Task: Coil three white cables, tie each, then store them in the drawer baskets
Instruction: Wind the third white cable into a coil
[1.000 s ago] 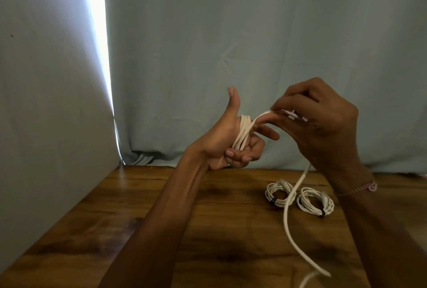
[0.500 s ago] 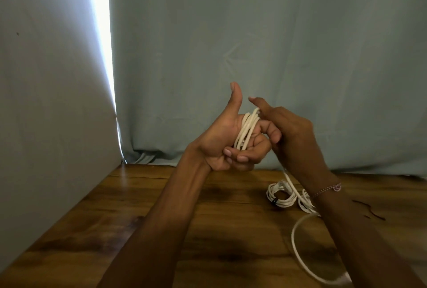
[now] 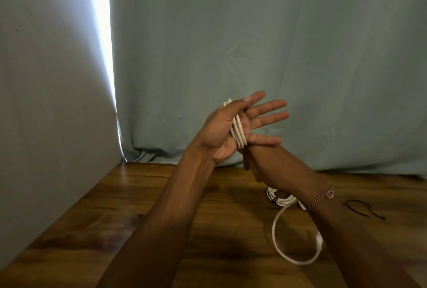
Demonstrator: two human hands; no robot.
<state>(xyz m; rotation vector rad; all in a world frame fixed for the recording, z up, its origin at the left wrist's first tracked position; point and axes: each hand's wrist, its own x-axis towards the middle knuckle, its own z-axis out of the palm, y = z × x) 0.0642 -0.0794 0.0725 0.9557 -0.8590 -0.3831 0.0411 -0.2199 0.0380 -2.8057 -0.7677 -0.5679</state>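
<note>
My left hand (image 3: 227, 125) is raised palm-up with its fingers straight, and several turns of a white cable (image 3: 239, 134) are wound round its palm. My right hand (image 3: 251, 165) is tucked under the left one with its fingers curled where the cable leads; most of it is hidden. The cable's loose end (image 3: 277, 236) hangs in a loop down to the wooden table (image 3: 115, 218). A coiled cable (image 3: 276, 197) with a black tie lies on the table behind my right forearm. Beside it, only a sliver of a second coil (image 3: 301, 204) shows.
A thin black tie (image 3: 360, 208) lies on the table to the right of my right wrist. A pale blue curtain (image 3: 277, 56) hangs along the table's back edge. A grey panel (image 3: 46, 102) closes off the left side.
My left hand's fingers have uncurled and spread out straight. My right hand has swung down from beside the coil to below the left hand, taking the cable round with it.
</note>
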